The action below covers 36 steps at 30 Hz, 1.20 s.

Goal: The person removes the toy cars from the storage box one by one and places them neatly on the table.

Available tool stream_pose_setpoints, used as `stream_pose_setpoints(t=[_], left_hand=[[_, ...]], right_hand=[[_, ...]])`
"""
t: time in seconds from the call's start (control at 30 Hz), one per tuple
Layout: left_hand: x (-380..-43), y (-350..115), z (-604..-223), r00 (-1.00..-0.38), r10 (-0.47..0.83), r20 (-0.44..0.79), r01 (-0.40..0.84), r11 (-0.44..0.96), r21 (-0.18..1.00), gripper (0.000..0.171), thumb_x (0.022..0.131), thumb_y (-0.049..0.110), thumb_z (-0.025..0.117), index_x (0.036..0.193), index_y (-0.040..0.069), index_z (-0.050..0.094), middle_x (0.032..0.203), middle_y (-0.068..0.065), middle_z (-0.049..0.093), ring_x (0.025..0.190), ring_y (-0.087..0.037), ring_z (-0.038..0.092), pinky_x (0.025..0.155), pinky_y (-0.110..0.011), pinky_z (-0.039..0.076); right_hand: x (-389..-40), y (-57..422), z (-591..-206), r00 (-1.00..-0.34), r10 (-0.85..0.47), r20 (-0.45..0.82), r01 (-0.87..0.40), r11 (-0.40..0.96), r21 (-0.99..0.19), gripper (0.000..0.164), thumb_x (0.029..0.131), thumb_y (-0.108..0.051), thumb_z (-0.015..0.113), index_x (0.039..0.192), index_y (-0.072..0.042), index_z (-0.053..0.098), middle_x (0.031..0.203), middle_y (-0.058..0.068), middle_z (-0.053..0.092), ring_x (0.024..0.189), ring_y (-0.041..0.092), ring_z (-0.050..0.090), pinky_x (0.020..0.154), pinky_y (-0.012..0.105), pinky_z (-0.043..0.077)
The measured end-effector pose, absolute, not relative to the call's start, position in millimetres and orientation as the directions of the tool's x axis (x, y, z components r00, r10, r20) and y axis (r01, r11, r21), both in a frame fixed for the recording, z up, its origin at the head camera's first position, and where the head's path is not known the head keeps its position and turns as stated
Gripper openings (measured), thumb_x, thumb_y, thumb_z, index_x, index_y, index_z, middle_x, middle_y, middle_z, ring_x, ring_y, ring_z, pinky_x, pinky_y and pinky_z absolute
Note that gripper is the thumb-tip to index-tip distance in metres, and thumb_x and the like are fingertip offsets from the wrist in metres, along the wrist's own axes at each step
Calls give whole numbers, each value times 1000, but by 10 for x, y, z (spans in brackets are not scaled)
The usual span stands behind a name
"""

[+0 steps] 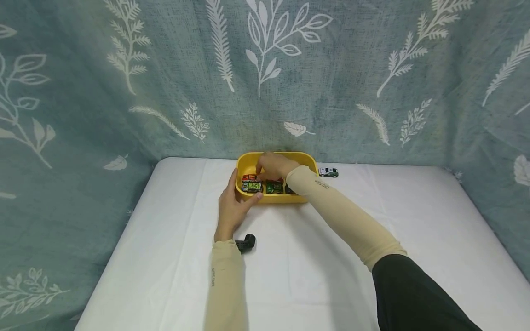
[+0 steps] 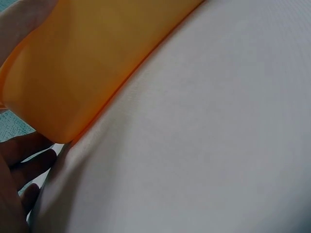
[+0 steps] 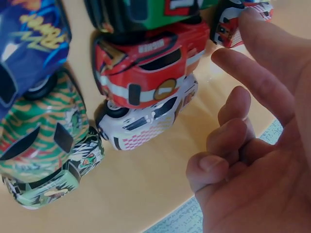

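Observation:
A yellow plastic tub point(image 1: 281, 198) stands near the table's back edge with several toy cars in it. My left hand point(image 1: 233, 208) grips its front left corner, thumb at the front rim and fingers along the left side. Reaching inside from the right, my right hand point(image 1: 276, 166) has its thumb and forefinger at a small red-and-black toy car point(image 3: 227, 30); the other fingers curl in. Beside them sit a red toy car point(image 3: 153, 65), a white one point(image 3: 158, 114), a blue one point(image 3: 34, 48) and a green tiger-striped one point(image 3: 43, 131). My right forearm hides part of the tub.
A white and green toy car point(image 1: 328, 172) lies on the white tablecloth point(image 1: 182, 276), just right of the tub. Behind the table hangs a teal leaf-patterned curtain point(image 1: 174, 69). A black wrist camera point(image 1: 247, 242) juts from my left wrist.

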<state>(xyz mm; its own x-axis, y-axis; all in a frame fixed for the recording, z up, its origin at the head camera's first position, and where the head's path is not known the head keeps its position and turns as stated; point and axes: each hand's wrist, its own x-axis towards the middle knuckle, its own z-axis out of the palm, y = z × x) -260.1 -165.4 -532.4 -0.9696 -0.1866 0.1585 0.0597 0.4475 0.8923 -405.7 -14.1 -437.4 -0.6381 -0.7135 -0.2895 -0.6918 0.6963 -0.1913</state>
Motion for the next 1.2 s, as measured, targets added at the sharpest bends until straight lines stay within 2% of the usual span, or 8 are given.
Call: stream_pose_setpoints(t=[0.3,0.53,0.77,1.0,1.2], left_hand=[[-2613,-1662,-5331,-970,-188,154,53,456,888,109,85,62,83,170,39,19,169,-4,43,153,-35,41,131,-57,26],[-2621,-1656,-5336,-971,-183,154,51,473,880,109,85,62,83,170,38,19,165,-7,47,147,-37,46,128,-60,30],[-2620,-1658,-5327,-972,-184,148,46,467,883,110,85,62,83,170,38,19,166,-6,46,148,-36,45,131,-58,25],[-2607,-1669,-5333,-969,-193,153,48,461,886,109,84,63,83,170,40,20,170,-4,42,154,-36,39,133,-57,21],[-2606,-1674,-5335,-970,-188,152,49,465,884,110,85,62,83,170,39,19,169,-6,43,152,-37,41,131,-58,25]], right_hand=[[-4049,-163,-4380,-629,-720,-292,-706,687,-173,31,105,-27,70,129,-10,78,132,8,75,126,26,67,112,40,55],[-4061,-152,-4402,-623,-717,-314,-704,688,-174,33,106,-31,69,131,-10,77,130,9,76,109,21,73,102,37,60],[-4056,-167,-4402,-620,-724,-303,-709,682,-179,31,105,-28,70,127,-9,78,128,8,77,118,24,71,107,39,58],[-4046,-202,-4413,-575,-779,-249,-777,616,-133,21,104,-23,70,113,-9,83,114,7,80,106,23,74,99,38,61],[-4062,-209,-4426,-583,-768,-263,-773,624,-110,23,108,-21,64,117,-7,79,115,9,77,105,23,71,97,38,60]])
